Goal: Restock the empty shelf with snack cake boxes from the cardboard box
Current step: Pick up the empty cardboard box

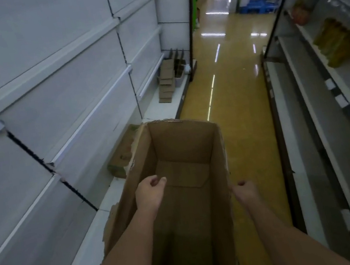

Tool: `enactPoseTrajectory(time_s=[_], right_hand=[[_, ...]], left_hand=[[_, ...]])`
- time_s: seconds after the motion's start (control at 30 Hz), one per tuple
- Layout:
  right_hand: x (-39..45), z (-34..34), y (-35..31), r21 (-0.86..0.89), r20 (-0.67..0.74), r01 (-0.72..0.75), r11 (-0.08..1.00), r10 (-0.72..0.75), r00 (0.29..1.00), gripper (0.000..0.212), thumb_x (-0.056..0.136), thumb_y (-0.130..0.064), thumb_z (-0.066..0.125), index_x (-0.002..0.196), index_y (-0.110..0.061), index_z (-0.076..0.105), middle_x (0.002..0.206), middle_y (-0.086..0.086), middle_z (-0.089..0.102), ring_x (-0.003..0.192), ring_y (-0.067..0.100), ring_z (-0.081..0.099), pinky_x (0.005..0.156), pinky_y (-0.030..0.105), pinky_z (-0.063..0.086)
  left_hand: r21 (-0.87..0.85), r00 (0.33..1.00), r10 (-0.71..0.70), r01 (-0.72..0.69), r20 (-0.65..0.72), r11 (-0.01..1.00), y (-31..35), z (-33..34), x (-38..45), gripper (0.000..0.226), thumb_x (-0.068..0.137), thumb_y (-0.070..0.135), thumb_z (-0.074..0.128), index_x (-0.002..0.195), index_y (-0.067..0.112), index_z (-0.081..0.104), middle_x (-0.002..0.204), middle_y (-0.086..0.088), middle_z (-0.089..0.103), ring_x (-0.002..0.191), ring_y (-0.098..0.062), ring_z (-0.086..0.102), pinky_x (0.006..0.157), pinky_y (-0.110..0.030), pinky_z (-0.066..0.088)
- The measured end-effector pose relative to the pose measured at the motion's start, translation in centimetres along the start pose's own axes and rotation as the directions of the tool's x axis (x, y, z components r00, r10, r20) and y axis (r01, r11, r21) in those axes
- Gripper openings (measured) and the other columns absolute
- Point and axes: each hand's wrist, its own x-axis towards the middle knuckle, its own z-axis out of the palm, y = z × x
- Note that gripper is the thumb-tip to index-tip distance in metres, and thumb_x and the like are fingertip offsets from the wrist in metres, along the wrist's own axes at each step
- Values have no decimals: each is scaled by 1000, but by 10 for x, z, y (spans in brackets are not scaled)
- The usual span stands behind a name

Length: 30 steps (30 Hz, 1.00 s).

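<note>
The cardboard box (pixel 183 145) stands open in front of me, its torn rim against the lowest left shelf (pixel 109 201). Nothing shows inside it but the bare bottom. My left hand (pixel 151 191) hovers over the inside of the box with its fingers curled into a fist, holding nothing. My right hand (pixel 245 190) is at the rim of the box's right wall with fingers curled on the edge. A brown and green snack cake box (pixel 122 155) lies on the lowest left shelf, just beyond the box's left wall.
White shelves with nothing on their upper levels line the left side. Several small brown boxes (pixel 165 83) are stacked farther along the bottom shelf. Yellow packs (pixel 335 43) sit on the right-hand shelves. The yellow aisle floor (pixel 241 102) runs ahead between them.
</note>
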Motion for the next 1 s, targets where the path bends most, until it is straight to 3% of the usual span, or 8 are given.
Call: enactPoseTrajectory(time_s=[0.2, 0.33, 0.4, 0.53, 0.63, 0.8, 0.87, 1.0], right_hand=[[-18, 18, 24, -15, -92, -89, 996, 88, 992, 65, 90, -30, 63, 141, -2, 36, 137, 19, 48, 122, 36, 49, 96, 41, 46], [-24, 30, 32, -162, -118, -127, 979, 108, 987, 65, 89, -39, 61, 136, 2, 42, 133, 20, 51, 122, 37, 50, 97, 43, 44], [-23, 34, 33, -237, -119, -140, 961, 114, 986, 61, 91, -37, 59, 135, 2, 42, 134, 19, 50, 123, 35, 49, 95, 41, 44], [-10, 41, 37, -333, -126, -168, 928, 133, 983, 60, 92, -36, 58, 138, -1, 38, 136, 18, 49, 123, 33, 49, 92, 39, 45], [1, 45, 42, -392, -109, -170, 904, 137, 984, 55, 92, -36, 58, 134, -3, 42, 129, 16, 53, 117, 30, 54, 83, 35, 46], [17, 54, 55, -371, -50, -167, 913, 160, 986, 49, 92, -33, 58, 130, -3, 48, 125, 16, 57, 112, 30, 57, 90, 37, 50], [23, 58, 57, -383, -27, -149, 911, 150, 988, 43, 95, -26, 52, 131, -2, 49, 126, 17, 57, 113, 31, 57, 95, 40, 49], [21, 64, 46, -457, -40, -93, 885, 84, 996, 35, 98, -22, 45, 129, -5, 49, 125, 15, 57, 114, 28, 56, 94, 36, 48]], left_hand=[[109, 994, 91, -83, -66, 990, -14, -34, 30, 40, 93, 21, 59, 131, 13, 53, 131, -8, 56, 120, -27, 53, 99, -41, 46], [190, 978, 141, -111, -153, 975, -30, -53, 48, 38, 91, 22, 61, 128, 16, 53, 123, -8, 59, 102, -26, 59, 79, -37, 53], [252, 974, 144, -96, -178, 963, -43, -61, 60, 44, 87, 26, 65, 128, 16, 51, 123, -10, 58, 105, -29, 57, 79, -41, 52], [280, 998, 8, 9, -61, 960, -71, -67, 90, 70, 86, 37, 67, 144, 15, 35, 140, -13, 47, 123, -36, 48, 97, -51, 46], [278, 998, -30, 12, 61, 961, -83, -64, 104, 66, 91, 28, 62, 147, 11, 30, 144, -15, 44, 127, -36, 46, 101, -47, 42], [385, 982, -77, 6, 171, 923, -101, -59, 119, 44, 90, 4, 47, 134, 5, 48, 123, -18, 57, 108, -34, 54, 85, -41, 46], [438, 982, -77, -7, 173, 899, -107, -55, 119, 36, 89, 4, 50, 125, 3, 52, 111, -18, 60, 96, -32, 56, 76, -39, 46], [480, 990, -2, -69, 144, 874, -98, -37, 116, 29, 92, 12, 54, 120, 7, 57, 107, -15, 64, 95, -32, 61, 71, -36, 47]])
